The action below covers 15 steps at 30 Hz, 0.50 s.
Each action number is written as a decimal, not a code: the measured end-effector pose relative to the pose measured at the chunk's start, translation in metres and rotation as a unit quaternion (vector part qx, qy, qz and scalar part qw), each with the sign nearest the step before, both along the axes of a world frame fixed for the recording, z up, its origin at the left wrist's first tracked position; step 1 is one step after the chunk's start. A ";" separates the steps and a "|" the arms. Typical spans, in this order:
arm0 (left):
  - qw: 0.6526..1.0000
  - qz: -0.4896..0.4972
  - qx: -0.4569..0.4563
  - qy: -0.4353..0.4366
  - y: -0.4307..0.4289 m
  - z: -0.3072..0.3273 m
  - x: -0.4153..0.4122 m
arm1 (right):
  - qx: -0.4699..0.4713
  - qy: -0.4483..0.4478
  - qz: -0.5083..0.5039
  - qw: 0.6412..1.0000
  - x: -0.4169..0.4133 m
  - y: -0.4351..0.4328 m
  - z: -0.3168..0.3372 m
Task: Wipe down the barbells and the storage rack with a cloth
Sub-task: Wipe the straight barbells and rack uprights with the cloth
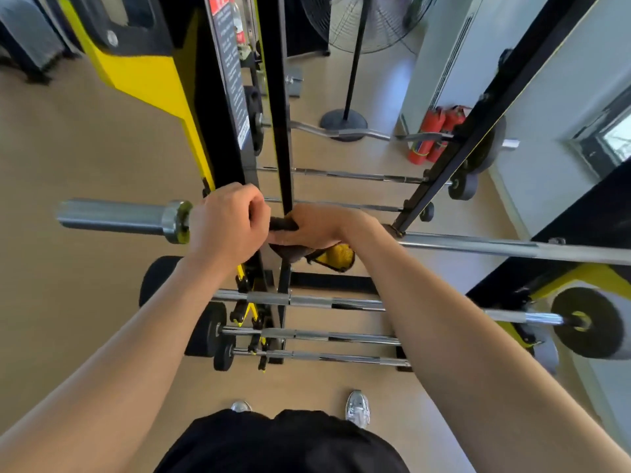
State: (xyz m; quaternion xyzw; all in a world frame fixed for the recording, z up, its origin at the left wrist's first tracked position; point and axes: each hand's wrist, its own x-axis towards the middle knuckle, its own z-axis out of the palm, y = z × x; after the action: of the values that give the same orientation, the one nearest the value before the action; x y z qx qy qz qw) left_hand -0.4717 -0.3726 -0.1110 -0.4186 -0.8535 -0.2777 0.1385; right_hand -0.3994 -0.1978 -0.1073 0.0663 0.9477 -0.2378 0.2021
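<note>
My left hand (228, 222) closes in a fist around the smooth steel barbell (512, 246) on the black-and-yellow rack (280, 138); my right hand (316, 226) presses a dark, yellow-backed cloth (336, 257) onto the bar beside the upright. Knurled chrome bars (307, 334) lie below; red extinguishers (435, 131) stand beyond.

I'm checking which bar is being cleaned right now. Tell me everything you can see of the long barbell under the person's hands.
The long barbell is bare, shiny steel, lying level across the black storage rack. Its thick sleeve and collar jut out to the left with no plates on them; the thinner shaft runs off frame to the right. The left hand is closed in a grip around it beside the collar. The right hand presses a dark and yellow cloth onto the shaft by the rack upright.
</note>
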 end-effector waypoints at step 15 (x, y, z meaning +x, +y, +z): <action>0.989 0.007 0.144 -0.028 -0.115 0.000 -0.090 | 0.002 0.271 -0.392 0.879 -0.005 -0.144 0.013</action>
State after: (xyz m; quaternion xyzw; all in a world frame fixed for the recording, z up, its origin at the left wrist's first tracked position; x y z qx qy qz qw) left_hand -0.5613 -0.4875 -0.1114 -0.3807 -0.8107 -0.4087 0.1755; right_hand -0.4039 -0.3415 -0.0939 0.3657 0.8627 -0.3040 -0.1720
